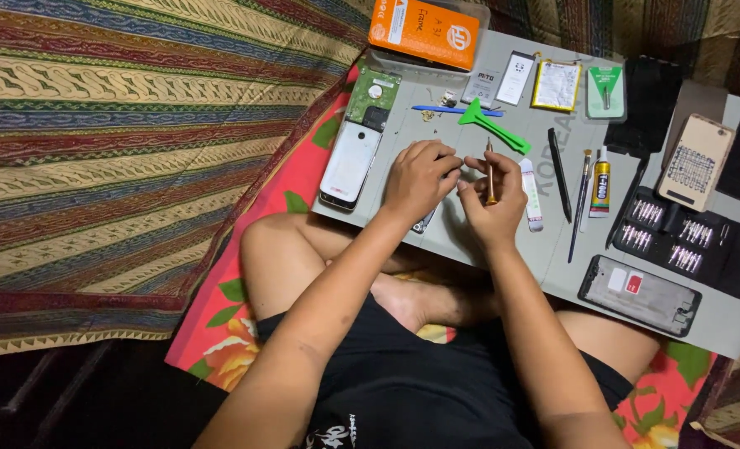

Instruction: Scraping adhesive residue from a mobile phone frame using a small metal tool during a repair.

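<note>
The person sits cross-legged on a floral cloth point(220, 333) with a grey work mat point(470, 241) across the lap. At the mat's near right edge lies a bare phone frame point(640, 295), flat. Just beyond it sits an open black screwdriver bit case point(694, 237).

At mid-mat the two hands meet. The right hand point(493, 208) grips a slim gold-coloured screwdriver point(490, 175), held roughly upright, tip at the top near the left fingertips. The left hand point(420, 176) is curled, fingertips pinched together at the screwdriver tip; what they pinch is too small to tell. A dark, narrow part point(425, 223) shows beneath the left wrist, partly hidden.

Just right of the right hand lie a white strip point(532, 193), a black spudger point(559, 173), a thin brush point(580, 204) and a small glue tube point(601, 183), side by side. Left of the left hand lies a white phone point(351, 164), back up, at the mat edge.

Farther out rest a green plastic pry tool point(493, 126), a blue tool point(453, 110) and a green circuit board point(373, 90). At the far edge sit an orange box point(424, 32), a yellow-edged battery point(557, 86) and a beige phone case point(694, 162). A striped woven cloth point(120, 150) covers the left.
</note>
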